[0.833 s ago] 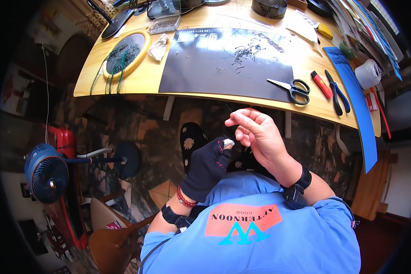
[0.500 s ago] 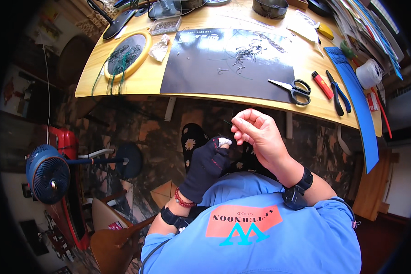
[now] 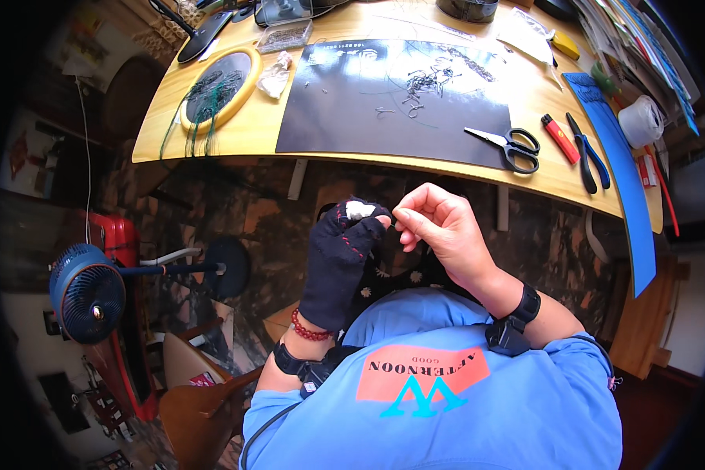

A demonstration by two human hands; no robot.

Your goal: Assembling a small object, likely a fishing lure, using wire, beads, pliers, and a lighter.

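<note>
My left hand (image 3: 348, 247) wears a dark fingerless glove with red stitching and a white wrap over a finger. Its thumb and fingers are pinched together; what lies between them is too small to make out. Bare, my right hand (image 3: 439, 223) pinches thumb against forefinger right beside the left fingertips, and whatever it grips cannot be told. Both hands are above my lap, in front of the table edge. Beyond them, a dark mat (image 3: 345, 117) bears a heap of small dark hook-shaped pieces (image 3: 427, 82). Black-handled scissors (image 3: 517, 149) rest at the mat's right corner.
A yellow-rimmed round tray (image 3: 247, 102) with green threads stands left on the table, near a crumpled white wrapper (image 3: 274, 76). Rightward lie a red lighter (image 3: 560, 139), pliers (image 3: 587, 157) and a blue strip (image 3: 623, 188) overhanging the edge. A fan (image 3: 90, 294) stands at left.
My left hand has risen and turned, its white-wrapped finger now higher and farther left. My right hand has shifted slightly; the thin dark piece earlier seen at its fingertips no longer shows clearly.
</note>
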